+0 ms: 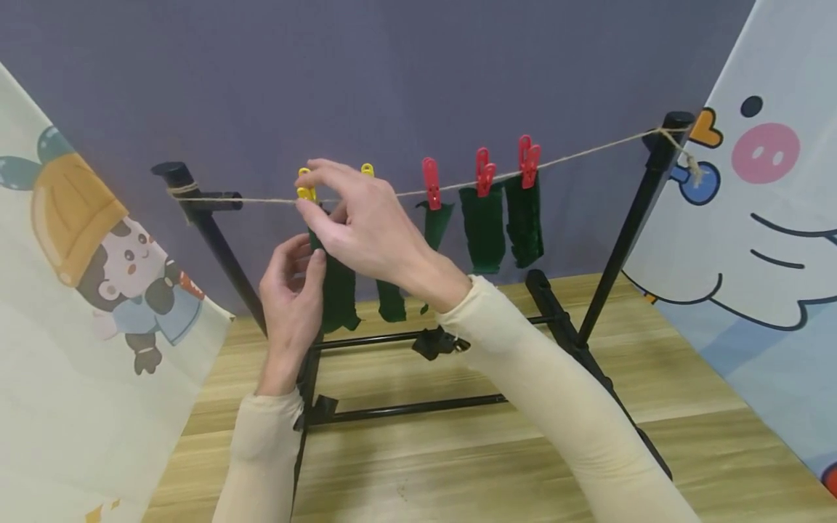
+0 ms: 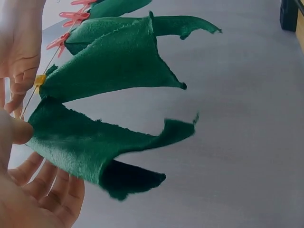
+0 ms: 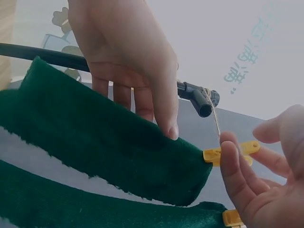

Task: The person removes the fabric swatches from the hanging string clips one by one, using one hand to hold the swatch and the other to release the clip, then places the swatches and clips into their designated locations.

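Note:
A strip of dark green cloth (image 1: 338, 294) hangs at the left end of a thin string (image 1: 261, 200), fastened there by a yellow clothespin (image 3: 213, 156). My right hand (image 1: 369, 225) is at that clothespin, thumb and fingertips spread around its handles, which stand apart. Below it, my left hand (image 1: 288, 290) is at the cloth's left side. In the right wrist view the left thumb touches the cloth's edge, and the other fingers pass loosely behind it. A second yellow clothespin (image 1: 368, 169) holds the neighbouring green cloth (image 2: 109, 61), partly hidden by my right hand in the head view.
Further right, red clothespins (image 1: 431, 183) hold more green cloths (image 1: 484, 229). The string runs between two black posts (image 1: 621, 247) of a frame on a wood-grain surface (image 1: 418, 472). Cartoon-printed panels (image 1: 52, 407) stand at both sides, with a grey backdrop (image 1: 418, 80) behind.

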The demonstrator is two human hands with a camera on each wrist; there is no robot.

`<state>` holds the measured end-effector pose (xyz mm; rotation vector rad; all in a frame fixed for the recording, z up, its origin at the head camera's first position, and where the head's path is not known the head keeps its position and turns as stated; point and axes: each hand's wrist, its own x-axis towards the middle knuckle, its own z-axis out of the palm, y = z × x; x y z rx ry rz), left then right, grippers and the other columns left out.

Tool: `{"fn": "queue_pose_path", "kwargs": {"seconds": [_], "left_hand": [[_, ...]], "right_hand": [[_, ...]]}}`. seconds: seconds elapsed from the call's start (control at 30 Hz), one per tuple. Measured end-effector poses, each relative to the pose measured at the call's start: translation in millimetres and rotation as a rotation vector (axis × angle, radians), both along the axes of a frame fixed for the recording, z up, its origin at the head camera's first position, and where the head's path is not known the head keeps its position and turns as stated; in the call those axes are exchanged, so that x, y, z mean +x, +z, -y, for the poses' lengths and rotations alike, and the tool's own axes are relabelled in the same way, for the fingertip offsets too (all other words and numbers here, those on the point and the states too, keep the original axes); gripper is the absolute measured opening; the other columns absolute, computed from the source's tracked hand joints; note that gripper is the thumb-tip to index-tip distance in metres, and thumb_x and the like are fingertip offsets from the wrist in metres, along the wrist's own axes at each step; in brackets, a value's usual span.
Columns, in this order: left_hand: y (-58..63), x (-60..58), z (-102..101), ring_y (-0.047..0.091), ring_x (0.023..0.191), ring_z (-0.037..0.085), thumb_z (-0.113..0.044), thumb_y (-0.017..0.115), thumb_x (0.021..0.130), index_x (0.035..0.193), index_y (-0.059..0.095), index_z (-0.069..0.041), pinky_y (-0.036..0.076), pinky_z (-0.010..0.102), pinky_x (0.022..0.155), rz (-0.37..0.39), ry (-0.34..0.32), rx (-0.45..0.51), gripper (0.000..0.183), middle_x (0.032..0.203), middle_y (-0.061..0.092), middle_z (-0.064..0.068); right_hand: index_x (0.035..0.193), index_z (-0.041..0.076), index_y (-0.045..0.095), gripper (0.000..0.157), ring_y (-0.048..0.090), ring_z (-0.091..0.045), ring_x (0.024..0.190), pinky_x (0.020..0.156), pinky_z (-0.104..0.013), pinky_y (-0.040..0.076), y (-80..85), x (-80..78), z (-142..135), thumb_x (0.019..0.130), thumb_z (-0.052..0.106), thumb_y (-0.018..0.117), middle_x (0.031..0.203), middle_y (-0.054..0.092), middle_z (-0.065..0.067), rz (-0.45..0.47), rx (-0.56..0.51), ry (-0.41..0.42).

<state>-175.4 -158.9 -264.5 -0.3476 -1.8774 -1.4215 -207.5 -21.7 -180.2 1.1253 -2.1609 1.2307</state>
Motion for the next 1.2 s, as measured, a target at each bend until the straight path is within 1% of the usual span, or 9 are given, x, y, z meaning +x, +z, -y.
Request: {"fn": "queue_pose_path", "kwargs": {"seconds": [0.1, 0.2, 0.3, 0.4, 0.57, 0.8, 0.87, 1.07, 1.2], "left_hand": [[0.6, -1.2, -0.3, 0.06, 0.085, 0.024, -0.012, 0.059, 0.095, 0.119, 0.059, 0.005, 0.048, 0.027, 0.073, -0.003, -0.002, 0.007, 0.028, 0.104, 0.064, 0.018], [0.8, -2.3, -0.5, 0.06, 0.083, 0.023, -0.012, 0.059, 0.095, 0.116, 0.059, 0.005, 0.048, 0.027, 0.072, 0.003, 0.004, 0.012, 0.027, 0.102, 0.065, 0.017], [1.4, -3.7, -0.8, 0.06, 0.081, 0.022, -0.012, 0.059, 0.095, 0.114, 0.06, 0.006, 0.048, 0.026, 0.072, 0.006, 0.009, 0.007, 0.026, 0.101, 0.065, 0.017], [2.6, -4.9, -0.9, 0.06, 0.079, 0.021, -0.011, 0.059, 0.096, 0.11, 0.061, 0.007, 0.048, 0.025, 0.07, -0.001, 0.015, -0.003, 0.024, 0.098, 0.065, 0.02], [4.0, -5.2, -1.1, 0.06, 0.075, 0.019, -0.008, 0.059, 0.095, 0.105, 0.064, 0.008, 0.047, 0.023, 0.067, -0.005, 0.021, -0.009, 0.02, 0.092, 0.065, 0.023], [2.0, -7.2, 1.0, 0.061, 0.075, 0.023, -0.009, 0.059, 0.094, 0.105, 0.064, 0.007, 0.048, 0.022, 0.067, 0.009, 0.031, -0.018, 0.02, 0.093, 0.066, 0.022], [-0.5, -10.2, 3.2, 0.061, 0.076, 0.023, -0.01, 0.059, 0.095, 0.106, 0.065, 0.006, 0.047, 0.022, 0.067, 0.006, 0.033, -0.017, 0.021, 0.093, 0.066, 0.022], [-16.7, -29.2, 15.2, 0.062, 0.077, 0.015, -0.023, 0.062, 0.095, 0.107, 0.068, -0.003, 0.049, 0.025, 0.069, -0.003, 0.048, -0.008, 0.024, 0.093, 0.069, 0.009], [-20.0, -33.0, 17.2, 0.062, 0.076, 0.014, -0.026, 0.063, 0.094, 0.106, 0.068, -0.005, 0.049, 0.024, 0.067, -0.015, 0.04, -0.003, 0.024, 0.091, 0.069, 0.007]], "right_hand": [[0.117, 0.012, 0.064, 0.026, 0.057, 0.0, 0.056, 0.053, -0.023, 0.045, -0.8, -1.0, 0.4, 0.095, 0.024, 0.058, 0.122, 0.061, 0.005, -0.034, -0.021, 0.004], [0.116, 0.012, 0.062, 0.025, 0.055, -0.001, 0.051, 0.05, -0.024, 0.043, -1.2, -1.8, 0.5, 0.094, 0.024, 0.06, 0.111, 0.064, 0.005, -0.046, -0.045, 0.015], [0.121, 0.01, 0.057, 0.032, 0.055, 0.001, 0.051, 0.052, -0.022, 0.045, -1.5, -2.8, 0.0, 0.092, 0.023, 0.063, 0.113, 0.065, -0.001, -0.079, -0.07, 0.016], [0.127, 0.008, 0.055, 0.04, 0.057, 0.004, 0.054, 0.054, -0.021, 0.047, -1.7, -3.7, -1.3, 0.091, 0.022, 0.066, 0.12, 0.063, -0.006, -0.108, -0.08, -0.002], [0.126, 0.007, 0.06, 0.039, 0.056, 0.002, 0.052, 0.048, -0.023, 0.043, -2.4, -3.9, -3.2, 0.091, 0.024, 0.066, 0.118, 0.064, -0.003, -0.114, -0.069, -0.015], [0.122, 0.008, 0.064, 0.037, 0.058, 0.001, 0.059, 0.064, -0.022, 0.046, -2.8, -4.1, -2.2, 0.09, 0.026, 0.068, 0.118, 0.064, -0.002, -0.138, -0.072, -0.026], [0.122, 0.008, 0.064, 0.036, 0.056, -0.001, 0.055, 0.058, -0.022, 0.045, -3.1, -4.4, -2.3, 0.09, 0.025, 0.068, 0.116, 0.064, -0.001, -0.145, -0.074, -0.026], [0.126, 0.01, 0.06, 0.039, 0.042, -0.006, 0.041, 0.043, -0.025, 0.035, -3.1, -5.1, -3.4, 0.091, 0.025, 0.067, 0.115, 0.065, 0.002, -0.146, -0.076, -0.057], [0.124, 0.012, 0.062, 0.036, 0.037, -0.006, 0.036, 0.04, -0.025, 0.031, -3.3, -5.2, -3.4, 0.091, 0.026, 0.067, 0.115, 0.066, 0.004, -0.144, -0.077, -0.071]]}}
